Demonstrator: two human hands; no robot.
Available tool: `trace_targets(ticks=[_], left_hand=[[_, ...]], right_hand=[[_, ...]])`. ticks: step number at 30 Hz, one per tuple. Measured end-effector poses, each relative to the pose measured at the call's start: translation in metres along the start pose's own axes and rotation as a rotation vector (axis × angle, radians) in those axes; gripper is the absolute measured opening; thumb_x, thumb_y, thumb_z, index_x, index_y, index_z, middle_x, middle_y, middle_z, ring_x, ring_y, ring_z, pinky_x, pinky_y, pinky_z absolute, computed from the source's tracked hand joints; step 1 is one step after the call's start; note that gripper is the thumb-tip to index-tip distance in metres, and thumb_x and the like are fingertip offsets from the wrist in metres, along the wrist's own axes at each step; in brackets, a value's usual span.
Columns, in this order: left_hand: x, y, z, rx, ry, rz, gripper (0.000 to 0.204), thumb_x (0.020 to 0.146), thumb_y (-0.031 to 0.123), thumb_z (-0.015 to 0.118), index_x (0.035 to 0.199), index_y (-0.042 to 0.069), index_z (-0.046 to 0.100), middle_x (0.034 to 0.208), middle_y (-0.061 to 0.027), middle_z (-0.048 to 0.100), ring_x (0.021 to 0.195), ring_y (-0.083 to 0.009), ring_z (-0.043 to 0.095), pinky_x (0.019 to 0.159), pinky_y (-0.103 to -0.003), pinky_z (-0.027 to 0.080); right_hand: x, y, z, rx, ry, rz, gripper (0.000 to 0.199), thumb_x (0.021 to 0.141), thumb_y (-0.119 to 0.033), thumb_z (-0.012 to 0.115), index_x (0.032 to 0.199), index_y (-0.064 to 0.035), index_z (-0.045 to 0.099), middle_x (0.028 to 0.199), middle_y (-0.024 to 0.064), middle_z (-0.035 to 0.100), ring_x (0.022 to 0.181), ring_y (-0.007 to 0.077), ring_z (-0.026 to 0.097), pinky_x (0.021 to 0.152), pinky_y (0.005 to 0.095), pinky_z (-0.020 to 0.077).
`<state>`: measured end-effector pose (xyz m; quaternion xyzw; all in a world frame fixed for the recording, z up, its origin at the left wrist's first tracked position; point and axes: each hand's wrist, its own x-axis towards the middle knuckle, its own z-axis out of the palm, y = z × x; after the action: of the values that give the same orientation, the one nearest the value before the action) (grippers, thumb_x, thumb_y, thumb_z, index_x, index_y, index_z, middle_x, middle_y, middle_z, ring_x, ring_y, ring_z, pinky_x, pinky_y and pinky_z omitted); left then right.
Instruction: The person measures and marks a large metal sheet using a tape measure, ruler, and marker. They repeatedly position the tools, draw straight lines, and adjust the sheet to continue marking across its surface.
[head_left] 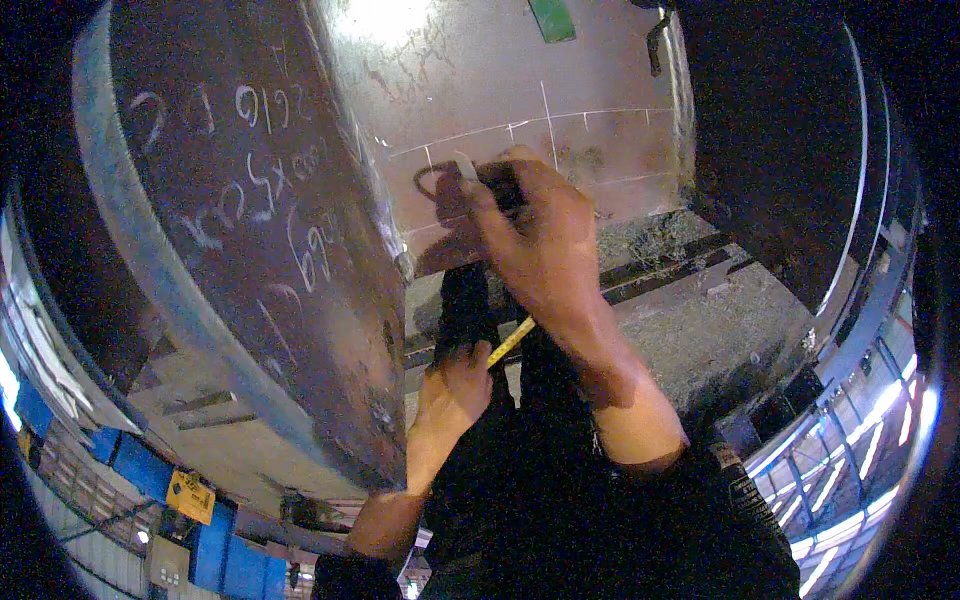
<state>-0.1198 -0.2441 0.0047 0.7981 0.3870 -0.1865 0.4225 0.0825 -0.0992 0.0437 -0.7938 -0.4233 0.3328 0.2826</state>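
My right hand (545, 225) pinches a flat whitish marking chalk (465, 166), its tip at the brown steel plate (470, 95). Thin white lines run across that plate, a long curved one with several short ticks and a longer cross stroke. The hand's shadow falls on the plate to its left. Lower down, my left hand (458, 385) is closed on a yellow tape measure (511, 341), whose blade slants up to the right behind my right wrist. The tape's case cannot be made out.
A thick steel plate (230, 190) with chalk writing rises close on the left. Dark steel (780, 130) walls the right. A green strip (553, 20) lies at the top. Below is a gritty, slotted surface (690, 310). Blue panels (140, 465) and a yellow sign (191, 497) show lower left.
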Motion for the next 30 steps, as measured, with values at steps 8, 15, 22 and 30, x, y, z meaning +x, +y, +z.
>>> trace_targets(ticks=[8, 15, 22, 30], left_hand=[[0.003, -0.029, -0.015, 0.113, -0.027, -0.011, 0.044, 0.081, 0.019, 0.062, 0.121, 0.003, 0.058, 0.098, -0.0231, 0.066, 0.092, -0.0431, 0.063, 0.094, -0.057, 0.042], [0.016, -0.032, -0.001, -0.129, -0.129, -0.04, 0.041, 0.083, 0.02, 0.06, 0.12, 0.003, 0.056, 0.094, -0.0221, 0.065, 0.089, -0.0419, 0.062, 0.09, -0.059, 0.042], [0.016, -0.037, 0.011, -0.029, -0.037, 0.002, 0.035, 0.084, 0.017, 0.058, 0.116, 0.002, 0.057, 0.087, -0.022, 0.065, 0.083, -0.0409, 0.062, 0.086, -0.058, 0.044], [0.023, -0.048, 0.006, -0.049, -0.04, 0.058, 0.036, 0.082, 0.017, 0.061, 0.115, 0.003, 0.058, 0.095, -0.0209, 0.064, 0.083, -0.0408, 0.062, 0.079, -0.054, 0.047]], right_hand=[[0.021, 0.002, 0.036, -0.051, 0.015, 0.013, 0.017, 0.087, -0.018, 0.066, 0.091, -0.0013, 0.064, 0.084, 0.0184, 0.067, 0.076, 0.0335, 0.067, 0.068, 0.0403, 0.052], [0.022, 0.006, 0.036, -0.025, 0.003, 0.011, 0.017, 0.085, -0.015, 0.068, 0.093, -0.0001, 0.066, 0.083, 0.0169, 0.068, 0.071, 0.0284, 0.068, 0.064, 0.0366, 0.0521], [0.024, 0.008, 0.038, 0.016, 0.03, 0.017, 0.018, 0.085, -0.014, 0.069, 0.094, 0.0001, 0.065, 0.084, 0.0171, 0.069, 0.072, 0.0275, 0.069, 0.063, 0.0356, 0.0522], [0.024, 0.002, 0.042, -0.142, 0.05, -0.016, 0.018, 0.083, -0.016, 0.069, 0.091, -0.0008, 0.064, 0.079, 0.017, 0.067, 0.076, 0.0336, 0.067, 0.069, 0.0404, 0.0523]])
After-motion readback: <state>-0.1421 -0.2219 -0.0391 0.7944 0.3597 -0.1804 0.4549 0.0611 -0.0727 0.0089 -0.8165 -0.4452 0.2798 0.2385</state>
